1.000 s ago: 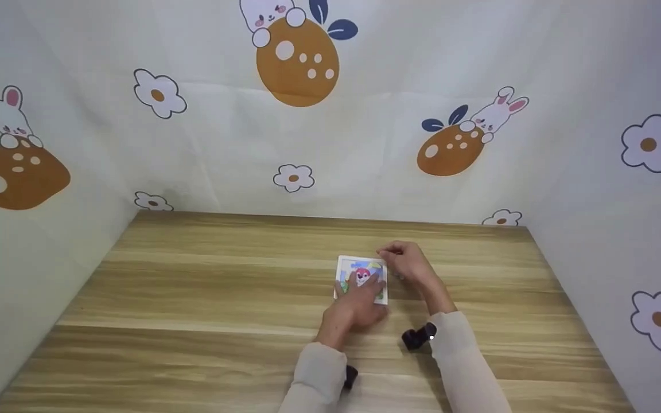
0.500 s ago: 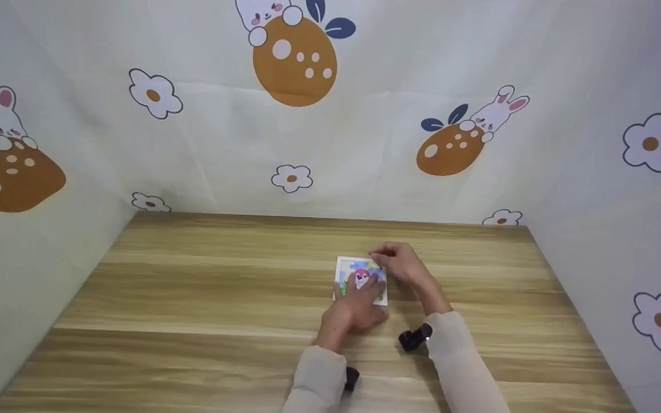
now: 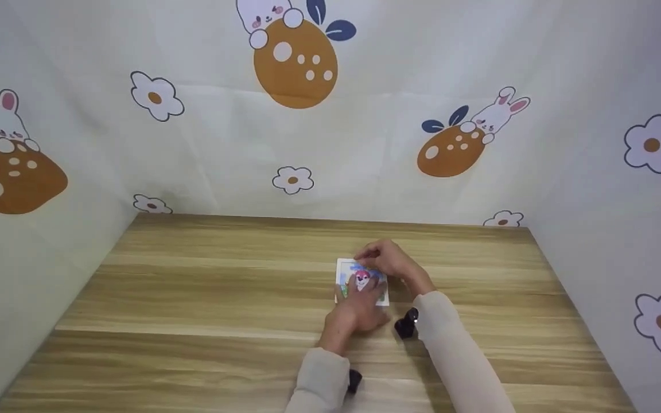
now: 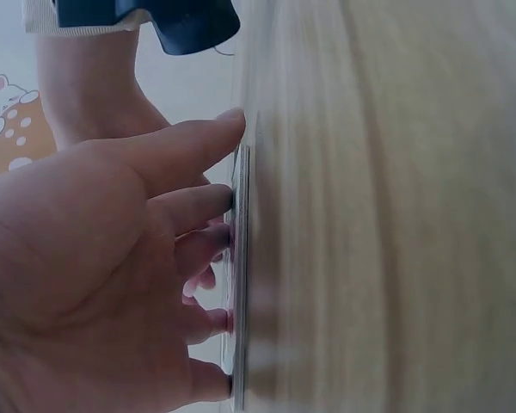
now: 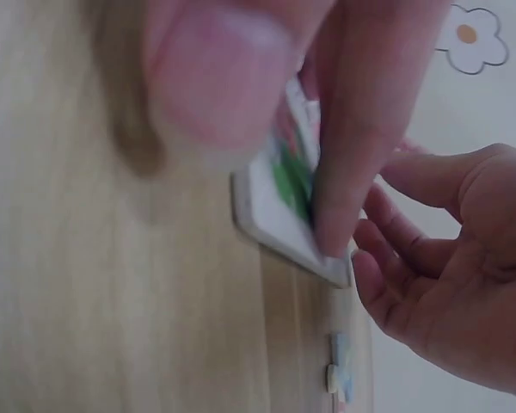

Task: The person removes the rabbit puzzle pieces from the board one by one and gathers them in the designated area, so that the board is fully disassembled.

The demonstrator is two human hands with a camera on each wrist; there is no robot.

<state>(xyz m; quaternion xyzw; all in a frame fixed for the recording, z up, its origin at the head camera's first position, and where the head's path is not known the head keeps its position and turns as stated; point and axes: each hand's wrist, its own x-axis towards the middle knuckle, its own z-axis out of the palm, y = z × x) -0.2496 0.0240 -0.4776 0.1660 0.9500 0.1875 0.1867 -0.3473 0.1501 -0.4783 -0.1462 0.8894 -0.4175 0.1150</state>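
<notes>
A hand could pass along the worktop's [image 3: 193,275] left edge. Towards its right edge, the left hand [image 3: 362,307] and right hand [image 3: 388,258] obstruct the picture board [image 3: 361,275].

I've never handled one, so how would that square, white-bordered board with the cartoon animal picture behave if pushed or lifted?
The white-bordered board is probably stiff: its edge runs straight in the left wrist view. It looks thin, so likely light. Lying flat on the brown table, it would probably slide, not tip.

This is a booth-like workspace: rabbit-printed cloth [image 3: 353,137] walls a wood-grain table [image 3: 204,275] on three sides.
</notes>
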